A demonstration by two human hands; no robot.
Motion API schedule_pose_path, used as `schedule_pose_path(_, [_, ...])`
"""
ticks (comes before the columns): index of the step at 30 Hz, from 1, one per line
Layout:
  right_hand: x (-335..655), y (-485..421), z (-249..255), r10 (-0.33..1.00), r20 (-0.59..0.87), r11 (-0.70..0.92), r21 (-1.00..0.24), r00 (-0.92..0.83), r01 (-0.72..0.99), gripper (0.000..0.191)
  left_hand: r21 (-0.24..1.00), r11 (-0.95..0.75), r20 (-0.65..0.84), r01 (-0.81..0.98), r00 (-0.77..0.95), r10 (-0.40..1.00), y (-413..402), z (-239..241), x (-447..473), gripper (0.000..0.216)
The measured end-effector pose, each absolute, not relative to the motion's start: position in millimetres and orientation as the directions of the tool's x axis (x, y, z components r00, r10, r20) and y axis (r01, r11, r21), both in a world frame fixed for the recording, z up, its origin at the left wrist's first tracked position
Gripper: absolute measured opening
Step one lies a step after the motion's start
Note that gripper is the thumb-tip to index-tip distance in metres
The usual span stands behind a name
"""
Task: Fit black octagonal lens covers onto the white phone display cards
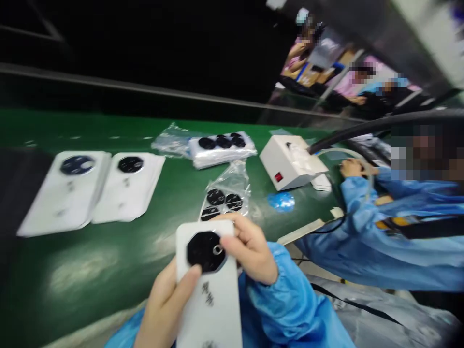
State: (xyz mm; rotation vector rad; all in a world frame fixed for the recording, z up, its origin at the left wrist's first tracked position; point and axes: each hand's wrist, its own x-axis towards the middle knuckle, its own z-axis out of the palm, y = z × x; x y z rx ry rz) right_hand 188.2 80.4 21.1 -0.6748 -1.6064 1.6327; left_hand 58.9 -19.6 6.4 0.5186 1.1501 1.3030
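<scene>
Left hand (166, 299): grips white panel (217, 319) along left edge; thumb on rim of black disc (203, 251). Right hand (253, 251): holds panel's upper right corner; thumb beside disc's small ring (217, 250). Green bench (174, 193): outer panel stack (58, 203) beside inner panel stack (121, 195) at left; clear bag (237, 176) with smaller discs (215, 197) beyond held panel; white box (268, 162) with red switch (278, 177) right of bag.

white panel (213, 316) cut off below, printed marks (207, 294) blurred

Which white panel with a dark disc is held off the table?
The frontmost white panel, gripped by the left hand and right hand, thumbs at its dark disc. The other white panels, at left, lie on the green table.
</scene>
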Motion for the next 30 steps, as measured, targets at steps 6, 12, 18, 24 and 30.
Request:
schedule_pose_path(6, [198.4,61.0,40.0,0.711,-0.03,-0.14,-0.985,-0.703,-0.099,0.024,0.759,0.316,-0.522,-0.569,-0.243,0.817,-21.6,33.9,72.9,0.034])
schedule_pose_path(12, [201.0,47.6,42.2,0.719,-0.044,-0.131,-0.989,-0.693,-0.073,0.014,0.733,0.321,-0.518,-0.599,-0.186,0.835,-35.3,41.8,78.3,0.031])
schedule_pose_path(18, [199.2,41.6,42.4,0.741,-0.098,-0.221,-0.97,-0.664,-0.104,0.016,0.738,0.295,-0.43,-0.607,-0.086,0.899,-38.5,35.4,74.5,0.029])
schedule_pose_path(24, [200.0,39.0,42.3,0.702,-0.175,-0.336,-0.936,-0.691,-0.105,0.019,0.784,0.255,-0.349,-0.566,-0.062,0.935,-37.4,25.1,71.8,0.025])
schedule_pose_path(30, [201.5,37.7,42.5,0.687,-0.168,-0.302,-0.951,-0.707,-0.067,0.017,0.819,0.278,-0.351,-0.502,-0.055,0.935,-35.9,25.0,71.2,0.026])
